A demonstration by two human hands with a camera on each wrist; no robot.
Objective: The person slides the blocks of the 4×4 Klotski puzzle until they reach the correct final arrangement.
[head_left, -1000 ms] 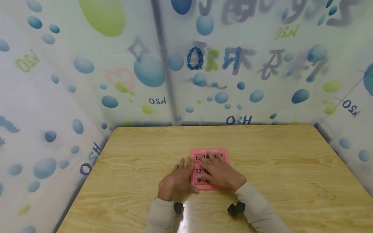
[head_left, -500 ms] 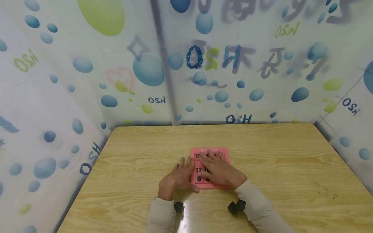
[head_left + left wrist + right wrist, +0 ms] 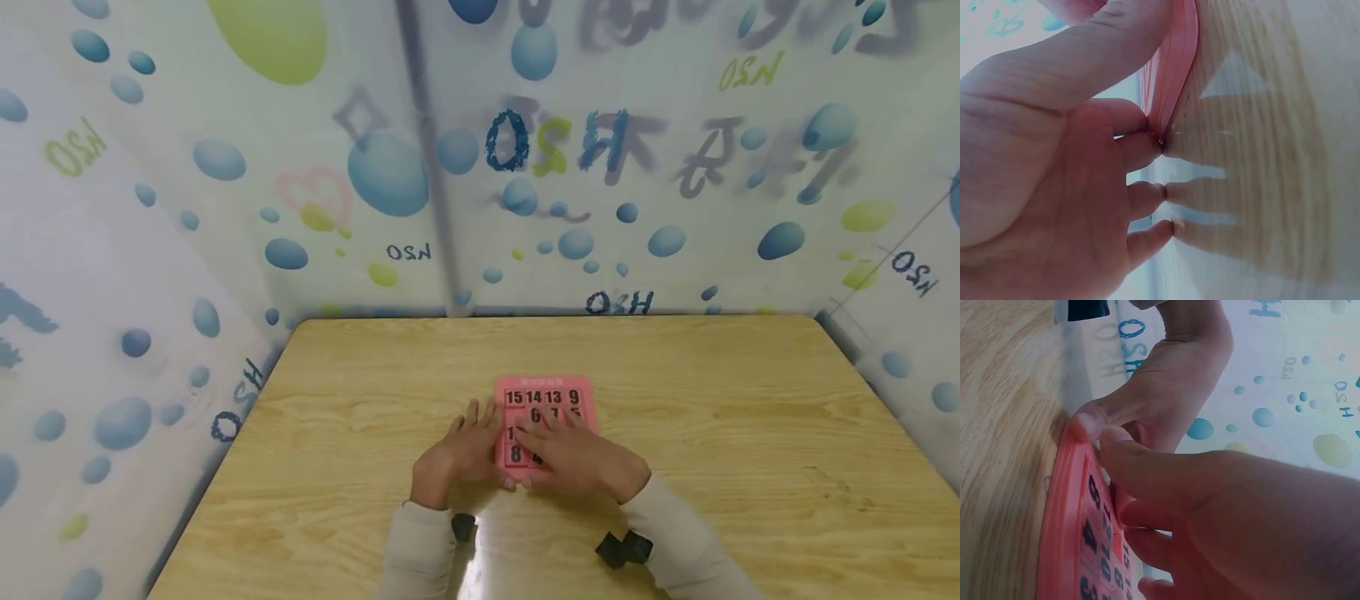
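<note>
A pink number slide puzzle (image 3: 546, 384) lies flat on the table. My left hand (image 3: 460, 456) braces its left side with fingers fairly straight. The left wrist view has those fingertips down at the table, the index finger against the puzzle's edge (image 3: 1175, 75). The left thumb presses the near left corner, seen in the right wrist view. Over the lower tiles lies my right hand (image 3: 588, 462), fingers extended and touching them, its thumb close to the left thumb. Tiles 15, 14, 13 and 9 show in the top row; some lower tiles are covered by the right hand.
The wooden table (image 3: 360, 400) extends around the puzzle, ending at a patterned wall (image 3: 645, 275) behind. Another printed wall (image 3: 172, 333) runs along the left. A black device (image 3: 626, 550) sits below the right wrist, another (image 3: 463, 527) beside the left wrist.
My right hand has slid toward me, off the top row, leaving those tiles and part of the second row uncovered. Its thumb now lies near the left thumb. My left hand keeps its place.
</note>
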